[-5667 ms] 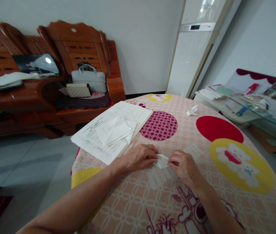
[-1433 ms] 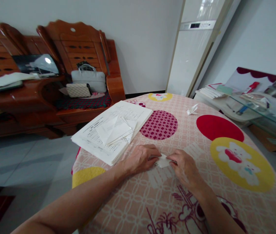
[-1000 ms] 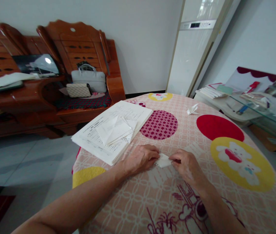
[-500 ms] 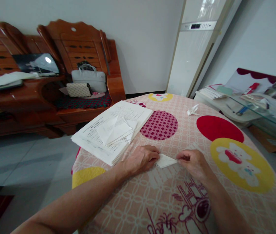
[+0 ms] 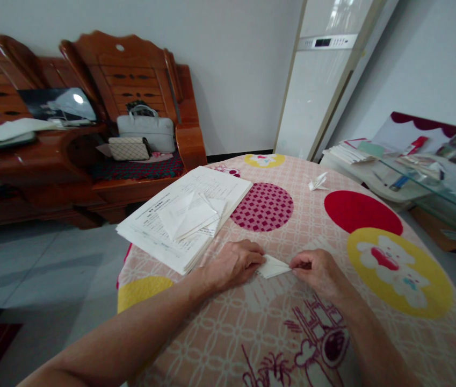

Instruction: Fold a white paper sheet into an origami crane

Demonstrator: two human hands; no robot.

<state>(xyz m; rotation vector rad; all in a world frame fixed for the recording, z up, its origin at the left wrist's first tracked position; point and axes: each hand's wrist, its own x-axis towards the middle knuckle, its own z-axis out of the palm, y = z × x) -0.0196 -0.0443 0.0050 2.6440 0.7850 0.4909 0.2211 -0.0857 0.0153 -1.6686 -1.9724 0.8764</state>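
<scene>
Pinching folded paper (image 5: 275,266) at opp. ends: left hand (image 5: 232,264), right hand (image 5: 319,270) (both closed on it, apparently).

tablecloth (image 5: 228,333) showing pink with white lattice, plus red, yellow and maroon-checked circles. folded paper (image 5: 273,266) reading white. paper stack (image 5: 159,236) showing white with black print. bench (image 5: 131,64) looking red-brown; bag (image 5: 146,133) looking pale grey.

Paper stack (image 5: 179,217) sitting just fwd-left of left hand (image 5: 233,264), blocking that side; surface (image 5: 312,231) fwd & right lying open, folded scrap (image 5: 318,182) well beyond.
</scene>
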